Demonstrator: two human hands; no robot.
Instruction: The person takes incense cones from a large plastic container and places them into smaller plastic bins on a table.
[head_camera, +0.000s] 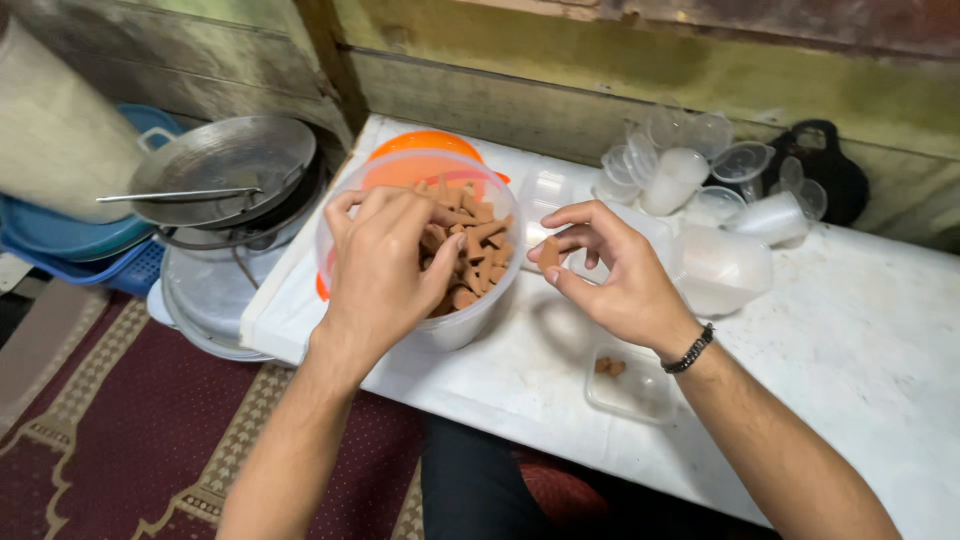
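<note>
Left hand (385, 265) is down inside the clear plastic tub (425, 330), fingers curled and closed around a bunch of the small brown biscuit pieces (478, 250) heaped in it. That tub sits near the tabletop's left edge, with an orange lid or bowl (425, 145) showing just behind it toward the far left corner. Right hand (615, 275), a dark beaded bracelet (692, 349) at the wrist, hovers just right of the tub, thumb and fingertips pinching a single brown piece (549, 252) above the white tabletop (860, 330). Near the front edge, below that wrist, lies a small clear rectangular container (645, 395) with a couple of brown pieces in its corner. Along the far edge, a cluster of empty clear cups and lids (700, 170), with a black bag (835, 175) behind them by the wall. Off the tabletop's left edge, a metal pan (225, 165) rests on stacked basins
</note>
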